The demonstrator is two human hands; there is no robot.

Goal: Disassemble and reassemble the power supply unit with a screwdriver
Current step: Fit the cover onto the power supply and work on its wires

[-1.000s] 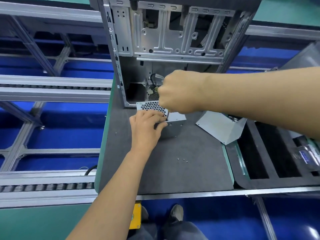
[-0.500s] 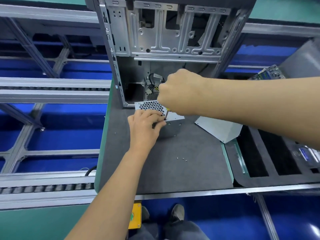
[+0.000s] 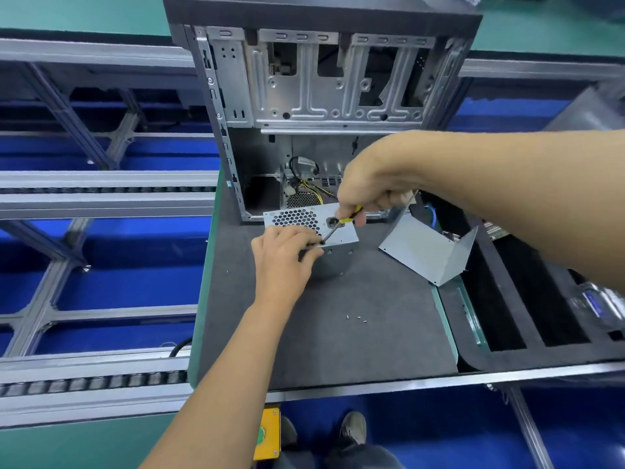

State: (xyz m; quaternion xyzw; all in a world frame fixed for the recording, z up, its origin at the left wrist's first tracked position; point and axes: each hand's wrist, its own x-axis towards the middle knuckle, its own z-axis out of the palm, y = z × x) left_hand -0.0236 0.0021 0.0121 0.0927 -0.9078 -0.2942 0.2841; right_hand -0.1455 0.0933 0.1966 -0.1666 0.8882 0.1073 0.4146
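On the counter (image 3: 338, 333) before the open case, the power supply unit (image 3: 333, 231) is steadied by the left hand (image 3: 284, 255), while the right hand (image 3: 368, 187) grasps the screwdriver (image 3: 338, 226), slanting down-left to its near top edge

R hand (image 3: 367, 191) w/ screwdriver (image 3: 338, 225) on PSU (image 3: 341, 231), L hand (image 3: 282, 258) steadying

power supply unit (image 3: 333, 231) before open case (image 3: 318, 106), bent cover (image 3: 426, 252) right, screws (image 3: 356, 318) nearer
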